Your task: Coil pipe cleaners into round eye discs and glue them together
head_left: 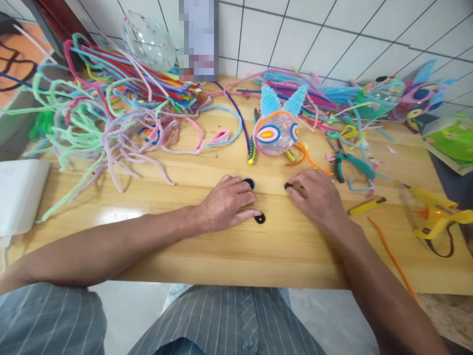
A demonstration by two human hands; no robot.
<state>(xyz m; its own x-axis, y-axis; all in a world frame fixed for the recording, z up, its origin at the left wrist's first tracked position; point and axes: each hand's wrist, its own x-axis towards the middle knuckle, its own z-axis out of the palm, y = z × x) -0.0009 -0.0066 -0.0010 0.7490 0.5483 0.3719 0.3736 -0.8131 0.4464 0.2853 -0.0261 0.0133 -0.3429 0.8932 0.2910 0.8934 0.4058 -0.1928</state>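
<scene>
My left hand (231, 204) rests on the table with fingers spread over two small round pieces. Its fingertips are at a black disc with a blue rim (250, 184), and its thumb touches a black disc with a pale dot (260, 218). Across from it, my right hand (320, 197) pinches a small black piece (287, 186) between thumb and finger, low over the wood; its exact shape is partly hidden. Beyond both hands stands a clear balloon figure (279, 133) with blue fuzzy ears and coiled, ringed eyes.
Tangled pipe cleaners (107, 123) cover the left and back. To the right lie teal-handled pliers (353, 165), a yellow cutter (367, 206), an orange pipe cleaner (393, 259) and a yellow glue gun (436, 212). A white box (22, 197) sits at the left edge.
</scene>
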